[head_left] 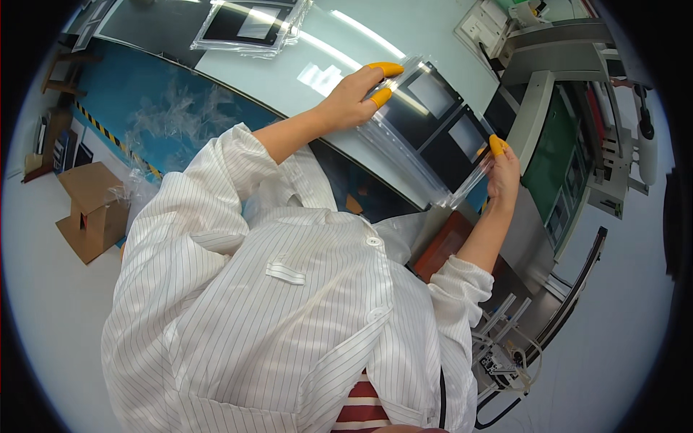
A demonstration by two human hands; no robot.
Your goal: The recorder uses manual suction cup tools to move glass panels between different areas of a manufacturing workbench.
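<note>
Hands (351, 99) holding clear-sleeved black panels (439, 130), pale green tabletop (253, 79)

Upper panel stack (249, 25) partly beyond top edge

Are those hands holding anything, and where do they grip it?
Yes: a stack of clear plastic sleeves with black panels inside. In the picture, the left hand grips its upper-left edge; the right hand holds its right corner.
</note>
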